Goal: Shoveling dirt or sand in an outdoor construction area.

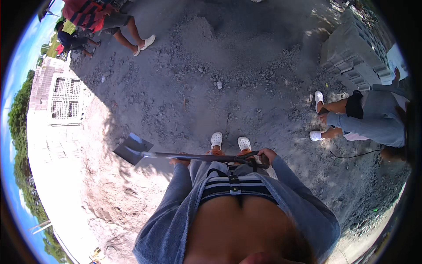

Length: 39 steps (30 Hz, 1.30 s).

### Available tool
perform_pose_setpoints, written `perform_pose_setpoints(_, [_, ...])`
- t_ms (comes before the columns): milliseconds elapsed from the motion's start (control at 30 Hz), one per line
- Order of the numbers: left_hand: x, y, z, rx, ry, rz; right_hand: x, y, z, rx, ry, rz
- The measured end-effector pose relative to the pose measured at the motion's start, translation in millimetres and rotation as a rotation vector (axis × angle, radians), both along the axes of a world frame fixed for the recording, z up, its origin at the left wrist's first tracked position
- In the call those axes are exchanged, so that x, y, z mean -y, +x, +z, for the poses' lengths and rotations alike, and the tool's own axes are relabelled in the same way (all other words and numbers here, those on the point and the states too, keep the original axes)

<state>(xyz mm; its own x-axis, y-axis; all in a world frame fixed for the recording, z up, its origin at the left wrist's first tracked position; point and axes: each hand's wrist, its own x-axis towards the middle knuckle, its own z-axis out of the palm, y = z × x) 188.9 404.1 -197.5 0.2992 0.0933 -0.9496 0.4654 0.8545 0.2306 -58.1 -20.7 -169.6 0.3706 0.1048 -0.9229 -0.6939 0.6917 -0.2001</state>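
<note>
A shovel (189, 156) lies level across the front of my body, its flat metal blade (132, 148) out to the left and its handle end to the right. My left hand (180, 160) is closed round the shaft from below. At the other end my right hand (267, 155) grips the dark handle. The blade carries no visible load and hangs over the border of shade and sunlit ground. Below the shaft my feet in white clogs (229, 141) stand on grey gravelly ground.
A low heap of grey sand and gravel (198, 31) spreads ahead. Hollow blocks (355, 48) are stacked at the far right, near a person in grey (373, 119). Another person in red and dark clothing (94, 17) stands far left. Sunlit blocks (46, 88) lie left.
</note>
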Motion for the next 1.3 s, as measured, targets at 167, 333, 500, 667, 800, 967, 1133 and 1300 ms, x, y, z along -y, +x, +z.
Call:
perform_pose_setpoints(167, [-73, -177, 7, -0.078, 0.004, 0.585, 7, 78, 7, 0.083, -0.029, 0.388])
perform_pose_setpoints(333, [-82, -314, 3, -0.070, 0.028, 1.052, -56, 160, 18, 0.247, -0.006, 0.796])
perform_pose_setpoints(500, [-81, -423, -12, -0.123, 0.159, 1.201, -157, 172, 84, 0.449, -0.145, 1.084])
perform_pose_setpoints(667, [-65, -502, -29, -0.172, 0.057, 1.446, -232, 128, 97, 0.509, -0.207, 1.293])
perform_pose_setpoints(800, [-90, -549, -40, -0.162, -0.007, 1.583, -302, 84, 108, 0.596, -0.229, 1.446])
perform_pose_setpoints(967, [-170, -587, -46, -0.081, -0.050, 1.690, -406, 30, 143, 0.690, -0.270, 1.494])
perform_pose_setpoints(1133, [-271, -631, -27, 0.058, -0.101, 1.809, -517, -13, 168, 0.841, -0.216, 1.545])
perform_pose_setpoints(1300, [-407, -674, 39, 0.117, 0.125, 1.970, -633, -91, 234, 1.962, -0.463, 1.434])
